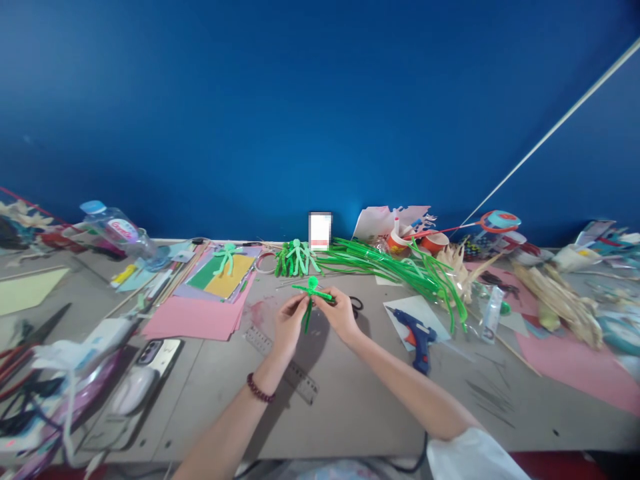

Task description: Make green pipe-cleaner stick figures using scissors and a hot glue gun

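Observation:
A small green pipe-cleaner figure (313, 285) with a round head is held up over the middle of the table. My left hand (291, 319) pinches its lower left side, and my right hand (341, 312) pinches it on the right, near an outstretched arm. One green leg hangs down between the hands. Behind it, several similar green figures (296, 259) lie in a heap, with a long bundle of green pipe cleaners (385, 263) to their right. Another light green figure (226, 259) rests on coloured sheets at the left.
A clear ruler (300, 381) lies beneath my left forearm. Black-handled scissors (356, 306) are behind my right hand. A blue glue gun (420, 337) sits to the right on white paper. Pink sheets (195, 317), a phone (160, 353) and a bottle (117, 230) are at the left.

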